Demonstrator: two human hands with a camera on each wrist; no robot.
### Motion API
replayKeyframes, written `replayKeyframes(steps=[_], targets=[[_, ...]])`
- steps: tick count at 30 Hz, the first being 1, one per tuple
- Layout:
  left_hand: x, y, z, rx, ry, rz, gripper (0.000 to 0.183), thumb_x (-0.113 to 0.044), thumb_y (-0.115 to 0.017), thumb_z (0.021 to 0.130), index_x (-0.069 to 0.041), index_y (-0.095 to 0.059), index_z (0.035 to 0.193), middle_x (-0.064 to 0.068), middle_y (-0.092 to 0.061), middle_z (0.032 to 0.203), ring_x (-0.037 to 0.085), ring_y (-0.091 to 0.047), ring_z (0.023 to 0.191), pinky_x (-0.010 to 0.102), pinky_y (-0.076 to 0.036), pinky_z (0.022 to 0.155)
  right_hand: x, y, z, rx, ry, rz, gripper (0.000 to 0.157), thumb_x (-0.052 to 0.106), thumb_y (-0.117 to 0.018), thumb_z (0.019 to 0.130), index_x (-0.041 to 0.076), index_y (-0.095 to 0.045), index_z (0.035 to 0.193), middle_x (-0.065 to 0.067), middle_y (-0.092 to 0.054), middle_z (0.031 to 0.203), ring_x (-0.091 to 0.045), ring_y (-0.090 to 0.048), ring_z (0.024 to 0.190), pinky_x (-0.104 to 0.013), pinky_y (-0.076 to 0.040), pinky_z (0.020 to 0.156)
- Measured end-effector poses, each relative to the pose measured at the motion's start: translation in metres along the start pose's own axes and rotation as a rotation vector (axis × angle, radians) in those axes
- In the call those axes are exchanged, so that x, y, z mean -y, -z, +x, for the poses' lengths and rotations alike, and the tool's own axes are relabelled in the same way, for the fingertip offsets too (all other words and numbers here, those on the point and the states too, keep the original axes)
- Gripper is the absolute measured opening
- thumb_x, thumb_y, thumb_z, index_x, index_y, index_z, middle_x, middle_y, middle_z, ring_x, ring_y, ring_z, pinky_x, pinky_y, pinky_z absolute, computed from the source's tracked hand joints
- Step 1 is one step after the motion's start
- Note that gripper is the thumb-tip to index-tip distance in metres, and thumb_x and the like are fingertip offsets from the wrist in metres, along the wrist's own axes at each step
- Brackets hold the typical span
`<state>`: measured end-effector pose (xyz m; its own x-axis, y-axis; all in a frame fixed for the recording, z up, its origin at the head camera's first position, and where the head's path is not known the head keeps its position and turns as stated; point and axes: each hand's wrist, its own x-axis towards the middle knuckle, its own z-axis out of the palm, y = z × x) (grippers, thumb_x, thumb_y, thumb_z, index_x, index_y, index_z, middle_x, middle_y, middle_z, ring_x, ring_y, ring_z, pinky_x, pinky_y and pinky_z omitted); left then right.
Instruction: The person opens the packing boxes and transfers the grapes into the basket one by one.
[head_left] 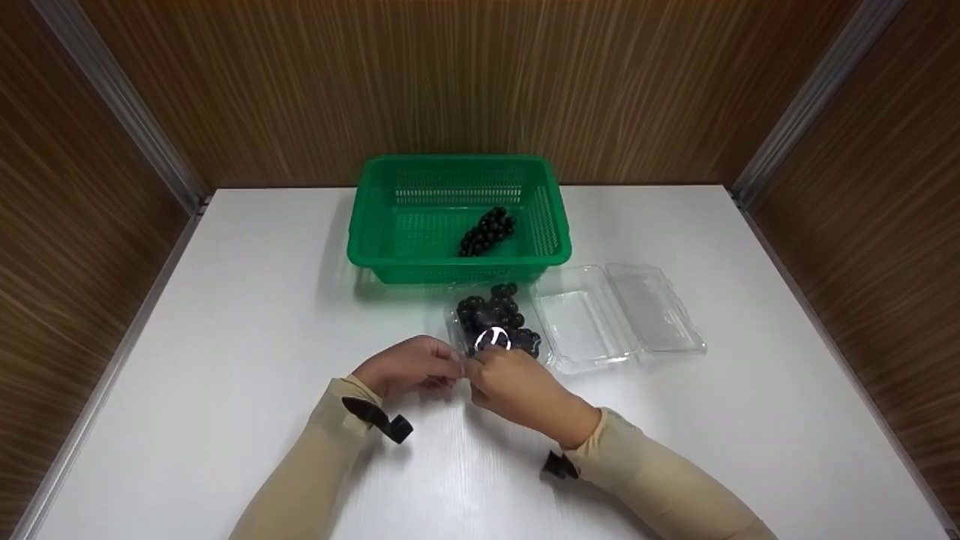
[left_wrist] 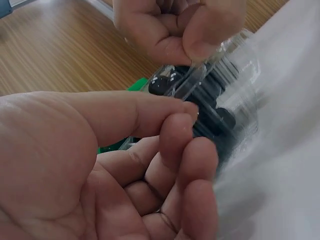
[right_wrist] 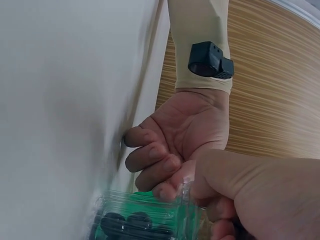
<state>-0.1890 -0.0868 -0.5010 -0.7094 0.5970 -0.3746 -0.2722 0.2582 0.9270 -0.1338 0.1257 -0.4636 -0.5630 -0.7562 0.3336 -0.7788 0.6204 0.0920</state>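
Observation:
A clear plastic clamshell box (head_left: 454,330) filled with dark grapes (head_left: 480,311) lies in front of the green basket, a round label on its lid. Thumb and forefinger of my left hand (head_left: 416,365) pinch the near left part of the box's rim. Close beside it, my right hand (head_left: 521,384) grips the same near edge with thumb and curled fingers. From the right wrist the box's clear rim (right_wrist: 186,215) shows between the fingers of both hands. The left wrist view has grapes (left_wrist: 212,95) behind the clear plastic, past the left fingertips.
Behind the box stands a green plastic basket (head_left: 457,262), with one bunch of dark grapes (head_left: 487,232) inside. An unfilled clear clamshell (head_left: 577,319) lies opened out to the right, its lid (head_left: 652,307) flat on the white table (head_left: 750,420). Wood-grain walls (head_left: 480,90) enclose the table.

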Motion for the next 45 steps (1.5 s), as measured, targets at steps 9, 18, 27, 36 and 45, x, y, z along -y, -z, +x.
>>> replayKeyframes(steps=[9, 18, 27, 36, 45], targets=[[-0.002, -0.004, -0.003, -0.03, 0.015, 0.113, 0.007, -0.016, -0.07, 0.089, -0.014, -0.072, 0.083, -0.004, -0.061, 0.07, 0.01, -0.055, 0.062, 0.022, -0.044, 0.058, 0.003, -0.007, -0.001, -0.051, 0.019, -0.015, 0.015, 0.01, -0.078, 0.077, 0.008, -0.069, 0.089, 0.0, -0.064, 0.072, -0.017, -0.061, 0.066, -0.031, -0.048, 0.047], [-0.005, -0.011, -0.005, -0.069, 0.025, 0.119, 0.011, -0.02, -0.071, 0.091, -0.01, -0.074, 0.087, 0.001, -0.067, 0.072, 0.013, -0.063, 0.064, 0.024, -0.048, 0.06, 0.0, -0.007, -0.003, -0.043, 0.046, 0.009, 0.014, 0.008, -0.078, 0.077, 0.007, -0.066, 0.085, -0.002, -0.065, 0.074, -0.017, -0.062, 0.068, -0.03, -0.052, 0.052], [-0.012, -0.012, -0.005, -0.094, 0.016, 0.25, 0.018, -0.019, -0.069, 0.091, -0.001, -0.073, 0.087, 0.004, -0.069, 0.071, 0.014, -0.064, 0.065, 0.025, -0.049, 0.059, -0.01, 0.009, 0.004, -0.115, 0.037, 0.08, 0.019, 0.001, -0.074, 0.077, 0.009, -0.056, 0.075, 0.0, -0.055, 0.067, -0.016, -0.053, 0.063, -0.028, -0.046, 0.054], [-0.013, -0.006, -0.007, -0.056, 0.032, 0.264, 0.02, -0.022, -0.07, 0.092, -0.002, -0.074, 0.089, 0.006, -0.071, 0.073, 0.015, -0.066, 0.066, 0.026, -0.051, 0.062, -0.007, 0.012, 0.004, -0.068, 0.039, 0.09, 0.019, 0.002, -0.073, 0.077, 0.011, -0.057, 0.074, 0.001, -0.056, 0.066, -0.015, -0.052, 0.061, -0.027, -0.045, 0.054], [-0.013, -0.004, -0.006, -0.153, -0.017, 0.243, 0.026, -0.025, -0.064, 0.096, -0.001, -0.074, 0.091, -0.001, -0.056, 0.066, 0.016, -0.065, 0.066, 0.028, -0.055, 0.062, -0.004, 0.011, 0.002, -0.125, -0.028, 0.131, 0.018, 0.002, -0.074, 0.08, 0.011, -0.06, 0.074, 0.002, -0.06, 0.067, -0.015, -0.057, 0.063, -0.029, -0.047, 0.054]])
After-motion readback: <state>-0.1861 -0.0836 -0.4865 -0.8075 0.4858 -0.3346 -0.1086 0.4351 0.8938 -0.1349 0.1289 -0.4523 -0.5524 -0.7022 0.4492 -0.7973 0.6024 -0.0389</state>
